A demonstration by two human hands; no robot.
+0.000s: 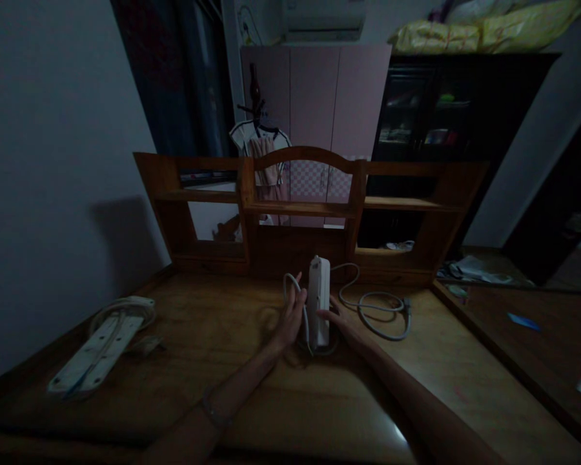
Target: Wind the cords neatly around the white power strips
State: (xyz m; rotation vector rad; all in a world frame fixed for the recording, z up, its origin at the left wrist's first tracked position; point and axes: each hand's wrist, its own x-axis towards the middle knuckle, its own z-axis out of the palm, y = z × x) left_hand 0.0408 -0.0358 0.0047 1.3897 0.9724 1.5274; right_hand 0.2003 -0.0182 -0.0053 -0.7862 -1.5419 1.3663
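A dim room lies beyond the counter, with a pale wardrobe and a dark cabinet at the back. A wooden rack stands along the counter's far edge. The white strip is on end near the middle of the counter, narrow side toward the viewer, between the two hands. The right hand is partly closed, its thumb across the strip's right edge and its other fingers mostly hidden. The left hand is half curled at the other side, beside a loop of cord; whether it grips cord or strip, I cannot tell. The cord runs right and loops on the counter, ending in a plug. Another strip lies flat at the left, its wire coiled at one end.

The strip looks light, stiff and smooth-cased, so likely a little slippery; its long sides seem the best hold. The cord should bend but spring back.
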